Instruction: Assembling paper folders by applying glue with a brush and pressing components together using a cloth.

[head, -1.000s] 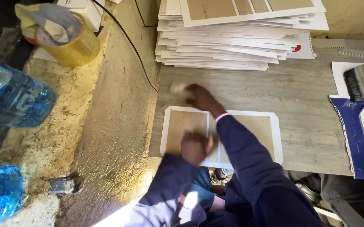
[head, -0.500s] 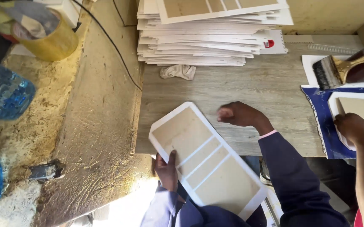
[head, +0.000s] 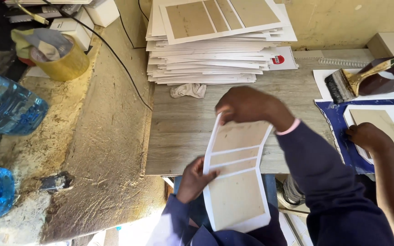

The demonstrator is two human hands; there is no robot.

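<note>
Over the front edge of the grey wood-grain counter you hold a white sheet with tan panels between both hands, its far end above the counter and its near end over your lap. Your right hand grips the sheet's far edge from above, fingers curled down over it and pinching it. Your left hand holds the sheet's left edge about halfway along, thumb on the face and fingers behind — closed on the sheet, not spread. The sheet bends slightly between the two grips and shows one large tan panel near you, two narrow strips in the middle and another panel at the far end.

Beyond your right hand stands a tall stack of like sheets, and a crumpled bit of cloth lies just in front of it. To your right, another person's hand rests on a white sheet over a blue one, with a wide brush lying nearby. On the rough ledge to your left sit a roll of brown tape and two blue water bottles.
</note>
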